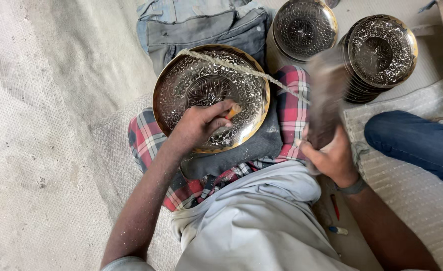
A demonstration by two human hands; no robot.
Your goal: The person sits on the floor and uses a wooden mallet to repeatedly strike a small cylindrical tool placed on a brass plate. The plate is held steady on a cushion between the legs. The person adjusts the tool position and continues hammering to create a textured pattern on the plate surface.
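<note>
A round engraved brass plate (201, 80) lies on a dark pad over a red checked cloth (146, 140) on my lap. My left hand (199, 125) rests on the plate's near part, closed around a small orange-tipped tool (233, 111) that touches the metal. A twisted cord (231, 65) stretches across the plate. To the right, my right hand (332, 158) grips a blurred grey mallet-like tool (327, 95) raised beside the plate.
Two stacks of similar engraved plates (304, 27) (379, 52) stand at the back right. Folded denim cloth (201, 25) lies behind the plate. Another person's blue-trousered leg (417, 143) rests on a woven mat at right. Small pens (338, 231) lie on the floor.
</note>
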